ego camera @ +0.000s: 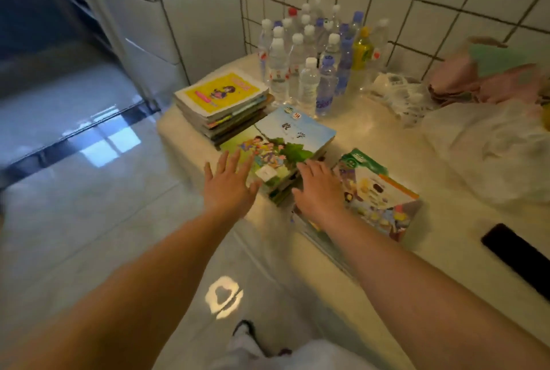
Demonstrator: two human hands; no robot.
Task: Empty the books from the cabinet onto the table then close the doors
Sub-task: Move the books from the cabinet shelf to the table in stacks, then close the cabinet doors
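Three piles of books lie on the pale table (372, 137). A yellow-covered pile (221, 96) sits at the far left corner. A middle pile (285, 146) with a blue and green cover lies near the front edge. A third pile (378, 194) with a green and orange cover lies to its right. My left hand (227, 183) hovers with spread straight fingers at the middle pile's left edge. My right hand (320, 189) lies with straight fingers between the middle pile and the right one. Neither hand holds anything. The cabinet is out of view.
Several plastic water bottles (309, 54) stand at the back of the table by the tiled wall. White plastic bags (488, 146) and pink cloth (488, 78) lie at the right. A black phone (518, 256) lies near the front right edge. Glossy tiled floor (89, 191) stretches to the left.
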